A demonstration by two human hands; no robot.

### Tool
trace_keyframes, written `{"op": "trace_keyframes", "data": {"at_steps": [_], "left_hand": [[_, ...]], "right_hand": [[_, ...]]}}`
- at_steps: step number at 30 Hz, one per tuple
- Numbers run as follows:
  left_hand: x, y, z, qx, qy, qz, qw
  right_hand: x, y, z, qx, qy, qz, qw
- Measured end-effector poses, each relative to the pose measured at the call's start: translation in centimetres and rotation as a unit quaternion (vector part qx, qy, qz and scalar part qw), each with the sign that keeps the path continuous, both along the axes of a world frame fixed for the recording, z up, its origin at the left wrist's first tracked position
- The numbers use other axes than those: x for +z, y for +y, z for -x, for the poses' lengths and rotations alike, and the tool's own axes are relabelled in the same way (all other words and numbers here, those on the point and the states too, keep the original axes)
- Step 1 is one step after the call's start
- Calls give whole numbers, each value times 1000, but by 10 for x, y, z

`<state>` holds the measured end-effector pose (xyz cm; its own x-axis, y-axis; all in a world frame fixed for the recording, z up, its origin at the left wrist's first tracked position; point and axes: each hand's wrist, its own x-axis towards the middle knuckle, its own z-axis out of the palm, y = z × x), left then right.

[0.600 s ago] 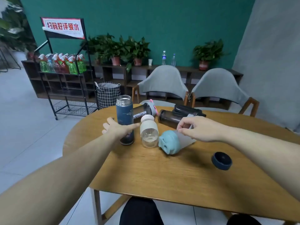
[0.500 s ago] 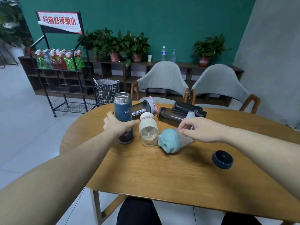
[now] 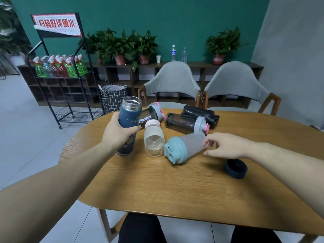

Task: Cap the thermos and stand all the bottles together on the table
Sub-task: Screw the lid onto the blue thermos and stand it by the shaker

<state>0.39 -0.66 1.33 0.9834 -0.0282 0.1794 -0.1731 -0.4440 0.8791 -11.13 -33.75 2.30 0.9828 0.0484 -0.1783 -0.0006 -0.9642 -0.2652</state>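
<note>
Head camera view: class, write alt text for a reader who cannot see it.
A person's left hand grips an uncapped blue thermos on a round wooden table; the right hand reaches toward a toppled teal-lidded bottle. The dark cap lies apart, near three other fallen bottles.

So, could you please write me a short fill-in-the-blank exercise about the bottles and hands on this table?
1. The left hand grips the blue ____, whose mouth is open.
2. The dark blue cap lies on the table near the ____ hand.
3. The frosted bottle by the right hand has a ____ lid and lies on its side.
4. The small clear bottle with the pale pink cap stands ____.

Missing words: thermos; right; teal; upright
</note>
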Motion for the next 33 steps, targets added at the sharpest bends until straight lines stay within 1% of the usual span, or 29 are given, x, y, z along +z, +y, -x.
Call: {"op": "trace_keyframes", "data": {"at_steps": [4,8,11,15,17,18,19,20,21,22,24,26,29,30,31,32,33], "left_hand": [[15,-11,27,-24,-13,-31,999],[28,-28,56,-51,-3,-47,998],[34,-44,74,-78,-11,-69,995],[39,-62,89,-104,-18,-112,988],[41,-71,94,-118,-23,-130,984],[43,-75,96,-124,-24,-137,982],[44,-79,97,-130,-25,-143,981],[46,-83,99,-136,-24,-147,980],[47,-88,100,-142,-25,-151,978],[47,-93,102,-147,-26,-153,977],[48,-104,106,-156,-24,-149,976],[49,-113,110,-167,-25,-152,974],[49,-126,116,-185,-35,-172,967],[49,-129,118,-187,-38,-178,965],[49,-133,121,-188,-40,-183,964],[49,-136,123,-190,-41,-184,964],[50,-139,125,-193,-43,-181,963]], "right_hand": [[-12,-27,15,-4,69,92,993],[-28,-43,28,-14,155,122,980],[-39,-49,33,-21,153,128,980],[-39,-53,38,-28,108,114,987],[-36,-58,42,-47,58,67,995],[-34,-59,43,-64,27,19,997],[-32,-61,45,-91,-2,-47,995],[-28,-60,48,-126,-26,-131,983],[-22,-58,52,-171,-41,-224,959],[-16,-56,56,-221,-44,-316,922],[-6,-51,62,-298,-19,-467,832],[4,-49,68,-338,6,-579,742],[16,-45,73,-372,1,-710,598],[20,-43,75,-372,-9,-742,557],[23,-41,77,-368,-21,-767,526],[26,-39,79,-360,-32,-783,506],[29,-37,83,-349,-42,-793,498]]}}
